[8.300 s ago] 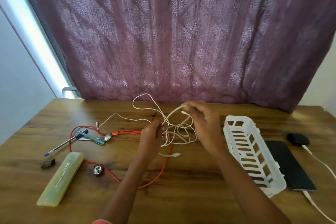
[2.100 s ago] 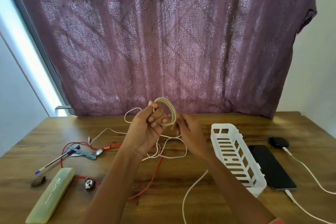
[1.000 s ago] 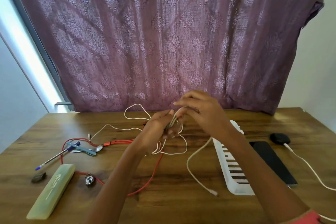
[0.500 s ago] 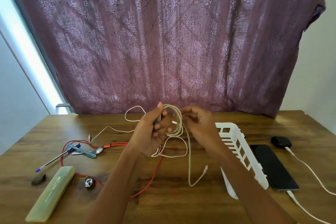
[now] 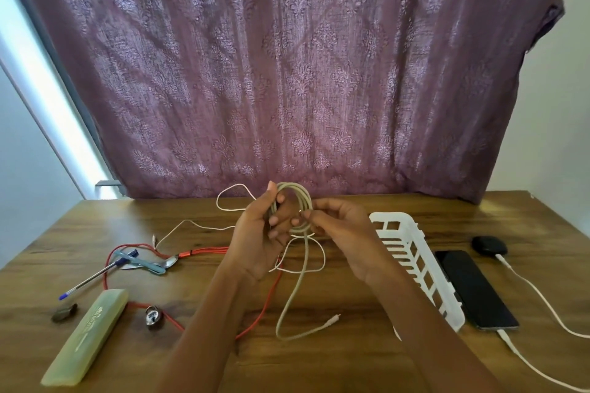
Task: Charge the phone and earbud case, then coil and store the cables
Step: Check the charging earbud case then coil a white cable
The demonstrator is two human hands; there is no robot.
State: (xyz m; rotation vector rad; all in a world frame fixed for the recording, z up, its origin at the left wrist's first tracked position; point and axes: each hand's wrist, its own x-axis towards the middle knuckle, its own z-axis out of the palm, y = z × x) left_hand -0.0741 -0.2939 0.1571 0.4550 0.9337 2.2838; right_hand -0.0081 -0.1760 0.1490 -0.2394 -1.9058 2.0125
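White cable [image 5: 307,201] is mid-coil: your left hand [image 5: 260,242] grips the loops, right hand [image 5: 338,230] pinches them. Next, likely, wind in the loose tail [image 5: 330,319].

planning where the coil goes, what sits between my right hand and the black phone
In the head view, a white slotted plastic basket lies between the right hand and the flat black phone.

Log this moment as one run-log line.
step: coiling white cable | left hand: holds its loops | right hand: fingers pinch strand | free end: on table | phone, earbud case: plugged in
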